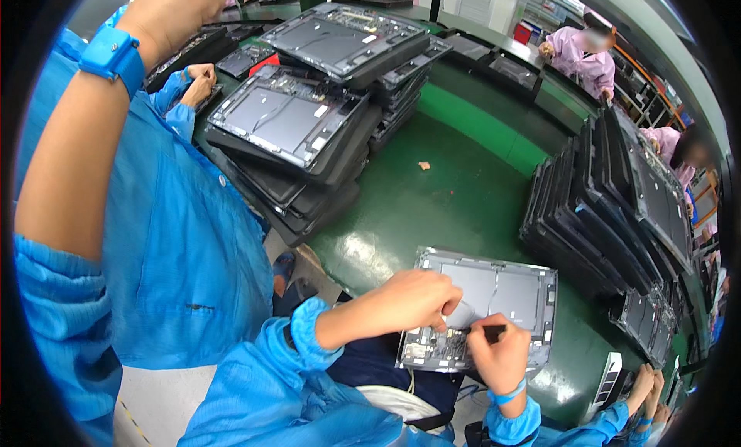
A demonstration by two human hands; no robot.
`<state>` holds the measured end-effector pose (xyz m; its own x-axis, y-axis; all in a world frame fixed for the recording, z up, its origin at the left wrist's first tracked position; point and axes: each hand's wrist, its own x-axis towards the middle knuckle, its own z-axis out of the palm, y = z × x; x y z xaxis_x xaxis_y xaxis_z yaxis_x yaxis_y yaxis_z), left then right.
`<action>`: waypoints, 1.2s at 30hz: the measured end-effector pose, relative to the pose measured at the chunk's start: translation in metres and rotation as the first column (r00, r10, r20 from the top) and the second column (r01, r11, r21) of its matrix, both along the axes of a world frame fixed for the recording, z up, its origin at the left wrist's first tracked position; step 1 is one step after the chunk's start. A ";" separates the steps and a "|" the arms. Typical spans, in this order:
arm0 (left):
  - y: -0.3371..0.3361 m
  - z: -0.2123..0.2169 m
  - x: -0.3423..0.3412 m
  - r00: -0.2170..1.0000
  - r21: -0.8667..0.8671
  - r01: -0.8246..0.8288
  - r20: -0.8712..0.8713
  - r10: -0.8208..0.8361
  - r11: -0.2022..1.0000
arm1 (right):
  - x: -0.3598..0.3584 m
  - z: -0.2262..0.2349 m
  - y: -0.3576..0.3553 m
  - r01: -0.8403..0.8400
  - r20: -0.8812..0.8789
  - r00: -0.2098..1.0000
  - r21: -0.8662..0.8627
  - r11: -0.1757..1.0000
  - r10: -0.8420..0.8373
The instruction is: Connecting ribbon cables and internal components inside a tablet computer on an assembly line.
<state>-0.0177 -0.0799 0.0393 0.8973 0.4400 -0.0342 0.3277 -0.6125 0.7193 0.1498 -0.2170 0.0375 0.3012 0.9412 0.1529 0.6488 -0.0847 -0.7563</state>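
An open laptop casing (532, 302), silver-rimmed with a grey inside, lies on the green bench in front of me. Its exposed circuit board (436, 353) is along the near side. My left hand (417, 296) reaches over the casing from the left with fingers curled closed; whatever is in them, if anything, is hidden. A greyish patch shows just below those fingertips. Low over the board, my right hand (502, 353) pinches a small dark tool (494, 333), its exact kind unclear. A blue band circles the right wrist.
Laptop casings in black trays (309, 111) are piled at the left back; another tall tray stack (587, 208) stands right. A co-worker's bare arm (73, 161) and blue smock fill the left. More co-workers' hands (644, 389) are at lower right. A small tan scrap (424, 165) lies mid-bench.
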 end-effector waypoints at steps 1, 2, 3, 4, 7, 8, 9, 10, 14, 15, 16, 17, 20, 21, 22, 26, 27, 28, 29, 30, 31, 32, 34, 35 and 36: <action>0.004 0.009 0.004 0.994 0.035 0.017 -0.107 -0.013 0.999 | 0.003 0.000 0.003 0.003 -0.062 0.998 -0.033 0.999 -0.005; 0.005 0.014 0.006 0.977 0.068 0.038 -0.213 -0.023 0.997 | 0.002 -0.001 0.001 -0.002 -0.067 0.998 -0.037 0.999 0.000; 0.009 0.016 0.011 0.964 0.073 0.046 -0.265 -0.025 0.996 | 0.003 0.000 0.002 -0.014 -0.097 0.995 -0.055 0.998 0.008; 0.013 0.016 0.014 0.964 0.079 0.047 -0.265 -0.025 0.996 | 0.004 0.000 0.002 -0.027 -0.128 0.992 -0.073 0.997 0.017; 0.023 0.013 0.020 0.932 0.036 0.135 -0.343 -0.115 0.990 | 0.013 -0.010 0.005 -0.073 -0.106 0.992 -0.043 0.996 0.068; 0.025 0.013 0.018 0.931 0.039 0.140 -0.344 -0.118 0.989 | 0.015 -0.011 0.006 -0.106 -0.090 0.991 -0.051 0.993 0.101; 0.023 0.012 0.013 0.947 0.009 0.123 -0.299 -0.115 0.992 | 0.011 -0.013 0.004 -0.101 -0.095 0.991 -0.054 0.993 0.096; 0.021 0.010 0.010 0.961 -0.022 0.108 -0.253 -0.110 0.994 | 0.006 -0.015 0.003 -0.084 0.054 0.995 0.099 0.992 0.079; 0.009 0.001 0.005 0.984 0.092 0.017 -0.180 0.000 0.996 | -0.003 -0.027 -0.009 -0.131 0.322 0.946 0.281 0.951 0.036; 0.011 0.001 0.006 0.978 0.065 0.020 -0.207 -0.006 0.998 | -0.002 -0.023 -0.008 -0.205 0.398 0.914 0.278 0.939 0.081; 0.012 0.003 0.007 0.979 0.067 0.017 -0.204 -0.003 0.998 | 0.000 -0.020 -0.008 -0.208 0.401 0.912 0.279 0.938 0.083; 0.013 0.007 0.010 0.964 0.036 0.025 -0.266 -0.014 0.999 | 0.002 -0.018 -0.008 -0.179 0.232 0.966 0.274 0.945 0.116; 0.018 0.018 0.020 0.941 0.037 0.036 -0.338 -0.022 0.999 | 0.008 -0.020 -0.005 -0.156 0.030 0.988 0.261 0.953 0.153; 0.016 0.020 0.020 0.933 0.064 0.042 -0.359 -0.016 0.997 | 0.007 -0.015 -0.003 -0.177 0.064 0.984 0.241 0.954 0.167; 0.013 0.018 0.019 0.932 0.058 0.042 -0.362 -0.018 0.997 | 0.007 -0.013 -0.003 -0.198 0.097 0.979 0.220 0.955 0.180; 0.014 0.014 0.017 0.937 0.042 0.037 -0.348 -0.020 0.998 | 0.006 -0.017 -0.004 -0.196 0.049 0.981 0.221 0.955 0.190; 0.015 0.015 0.018 0.938 0.048 0.036 -0.347 -0.017 0.998 | 0.006 -0.016 -0.004 -0.201 0.048 0.980 0.222 0.954 0.195; 0.016 0.016 0.018 0.938 0.054 0.034 -0.346 -0.014 0.998 | 0.007 -0.015 -0.003 -0.214 0.071 0.976 0.195 0.957 0.204; 0.017 0.019 0.018 0.938 0.054 0.028 -0.348 -0.007 0.998 | 0.007 -0.014 -0.001 -0.228 0.094 0.972 0.168 0.959 0.214; 0.014 0.021 0.017 0.933 0.054 0.037 -0.359 -0.015 0.998 | 0.005 -0.015 -0.003 -0.231 0.087 0.972 0.160 0.960 0.219; 0.011 0.020 0.016 0.928 0.054 0.045 -0.372 -0.021 0.998 | 0.004 -0.016 -0.003 -0.203 0.119 0.976 0.203 0.958 0.181; 0.007 0.015 0.012 0.926 0.045 0.039 -0.378 -0.019 0.998 | 0.002 -0.017 -0.004 -0.176 0.149 0.979 0.248 0.953 0.142; -0.002 0.004 0.000 0.997 0.139 0.001 -0.071 0.009 0.990 | 0.004 -0.020 -0.003 -0.171 0.175 0.976 0.250 0.953 0.129; -0.005 -0.005 -0.008 0.993 0.126 -0.008 0.114 -0.006 0.992 | 0.004 -0.021 -0.002 -0.161 0.182 0.976 0.247 0.956 0.117; -0.007 -0.008 -0.019 0.994 0.130 -0.010 0.107 -0.004 0.992 | 0.002 -0.021 -0.002 -0.153 0.184 0.977 0.245 0.958 0.109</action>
